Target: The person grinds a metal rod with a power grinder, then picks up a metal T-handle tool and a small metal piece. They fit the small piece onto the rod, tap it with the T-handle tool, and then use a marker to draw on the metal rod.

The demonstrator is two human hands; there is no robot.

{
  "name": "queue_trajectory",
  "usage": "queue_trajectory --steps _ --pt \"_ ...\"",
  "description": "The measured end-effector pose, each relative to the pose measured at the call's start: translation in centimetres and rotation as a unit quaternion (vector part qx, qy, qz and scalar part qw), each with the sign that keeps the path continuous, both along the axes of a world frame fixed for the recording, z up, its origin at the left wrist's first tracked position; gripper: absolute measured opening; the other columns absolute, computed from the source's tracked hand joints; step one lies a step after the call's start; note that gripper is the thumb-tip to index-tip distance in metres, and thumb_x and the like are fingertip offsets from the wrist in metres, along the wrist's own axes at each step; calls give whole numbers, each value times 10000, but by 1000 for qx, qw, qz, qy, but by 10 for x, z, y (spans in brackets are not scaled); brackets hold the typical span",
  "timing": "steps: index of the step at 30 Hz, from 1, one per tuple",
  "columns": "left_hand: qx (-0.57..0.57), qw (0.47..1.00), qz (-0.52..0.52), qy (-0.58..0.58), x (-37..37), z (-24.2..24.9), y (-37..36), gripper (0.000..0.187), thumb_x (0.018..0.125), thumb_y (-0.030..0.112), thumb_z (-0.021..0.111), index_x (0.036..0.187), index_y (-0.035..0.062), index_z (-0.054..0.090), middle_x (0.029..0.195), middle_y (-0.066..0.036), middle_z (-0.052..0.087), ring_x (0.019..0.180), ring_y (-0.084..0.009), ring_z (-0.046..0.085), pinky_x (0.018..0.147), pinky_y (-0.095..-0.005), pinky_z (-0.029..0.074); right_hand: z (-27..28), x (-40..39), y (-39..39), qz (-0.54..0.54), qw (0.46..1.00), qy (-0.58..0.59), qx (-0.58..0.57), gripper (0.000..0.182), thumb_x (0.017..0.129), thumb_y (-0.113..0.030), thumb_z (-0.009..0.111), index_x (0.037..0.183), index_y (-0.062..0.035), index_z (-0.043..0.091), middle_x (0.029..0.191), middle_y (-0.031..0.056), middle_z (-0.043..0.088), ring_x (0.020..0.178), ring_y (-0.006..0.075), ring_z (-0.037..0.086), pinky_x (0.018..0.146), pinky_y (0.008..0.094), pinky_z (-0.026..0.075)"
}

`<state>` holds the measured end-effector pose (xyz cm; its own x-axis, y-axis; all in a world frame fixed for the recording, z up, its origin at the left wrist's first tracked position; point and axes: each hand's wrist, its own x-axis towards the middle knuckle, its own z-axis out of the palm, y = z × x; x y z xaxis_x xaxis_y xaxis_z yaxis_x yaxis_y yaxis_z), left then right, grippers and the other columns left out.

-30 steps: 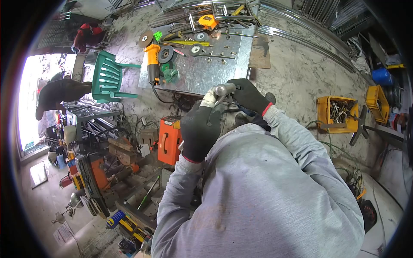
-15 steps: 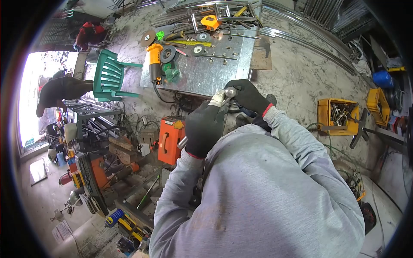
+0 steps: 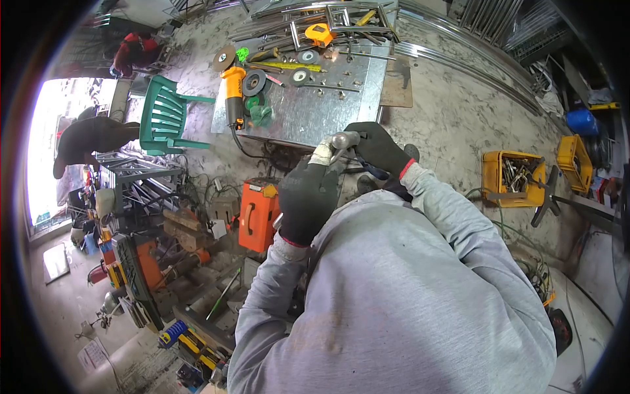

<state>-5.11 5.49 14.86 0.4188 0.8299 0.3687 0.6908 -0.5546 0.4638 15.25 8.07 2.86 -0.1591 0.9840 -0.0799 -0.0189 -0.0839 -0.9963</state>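
Both arms were bent and reached forward in front of the chest, with the right hand (image 3: 376, 148) a bit further out than the left hand (image 3: 307, 202). The left was curled closed around a metal tool (image 3: 345, 140), its rounded head poking out past a white wrap (image 3: 321, 151) on a finger and its other end showing by the wrist. The right had its fingers bent in right at that head (couldn't tell if it was gripping or just touching, the glove hid it). So the tool sat between the hands, just off the near edge of the metal table (image 3: 308, 121). On the table were an orange grinder (image 3: 233, 95), a tape measure (image 3: 319, 34) and a grinding disc (image 3: 253, 83). An orange box (image 3: 257, 213) stood left of the left hand, and the grey shirt (image 3: 407, 282) blocked the floor below.
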Motion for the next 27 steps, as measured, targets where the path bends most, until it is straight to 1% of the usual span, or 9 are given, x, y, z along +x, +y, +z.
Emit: queue_trajectory --steps 7,9,13,15,16,18,21,24,27 --pt "-5 1000 -25 -17 0 -7 -2 241 937 160 758 1126 10 765 848 -181 719 709 -367 710 590 -468 543 2 -3 -1 -6 1000 11 -3 202 909 -2 667 1082 -10 771 958 62 778 915 119 682 860 324 561" --pt "-31 999 -19 11 -3 -13 -1 346 943 107 765 1276 10 757 876 -188 746 666 -329 718 589 -445 542 3 -2 -1 6 996 62 -61 211 902 -1 662 1086 -5 766 971 68 778 928 123 684 877 328 559" --pt "-32 999 3 22 -7 -10 -3 339 946 117 764 1274 31 764 873 -179 747 682 -330 723 603 -442 548 2 1 -1 -16 1000 -23 7 173 916 -30 704 1075 -7 769 985 57 776 934 118 681 879 319 556" --pt "-38 999 -8 23 -8 -9 -4 181 889 147 757 1021 24 736 827 -174 685 701 -386 679 606 -486 536 5 2 -1 -7 999 -32 14 181 908 -27 718 1081 -13 771 1007 60 780 942 121 686 881 320 560" --pt "-39 999 -7 25 -8 -10 -4 181 889 147 757 1021 24 736 827 -174 685 701 -386 679 606 -486 536 7 1 -1 -6 999 -31 14 181 908 -27 718 1081 -13 771 1007 60 780 942 121 686 881 320 560" --pt "-43 998 -29 26 -6 -16 -1 217 886 143 758 1066 24 737 834 -175 693 713 -380 687 598 -490 534 9 1 -2 9 999 6 -41 194 905 -21 716 1090 -20 771 1029 77 789 954 137 697 887 323 563" --pt "-8 1000 -20 14 -3 -11 -1 260 887 147 763 1118 26 744 867 -172 710 721 -365 697 601 -482 538 4 2 -3 -3 999 -33 14 184 912 -12 702 1083 -19 770 1011 71 785 954 128 694 892 321 564" --pt "-26 999 -5 40 -3 1 -5 342 938 127 764 1263 20 768 944 -199 770 733 -335 742 638 -435 563 1 2 -1 -6 1000 -28 8 152 938 -44 716 1078 -19 772 997 62 781 944 117 686 886 319 565" --pt "-48 997 -32 42 1 -2 -1 361 937 120 765 1282 14 761 962 -201 774 747 -339 750 647 -436 572 -1 1 1 11 1000 -8 -8 163 939 -27 686 1080 -10 768 988 61 777 934 115 680 882 324 565"
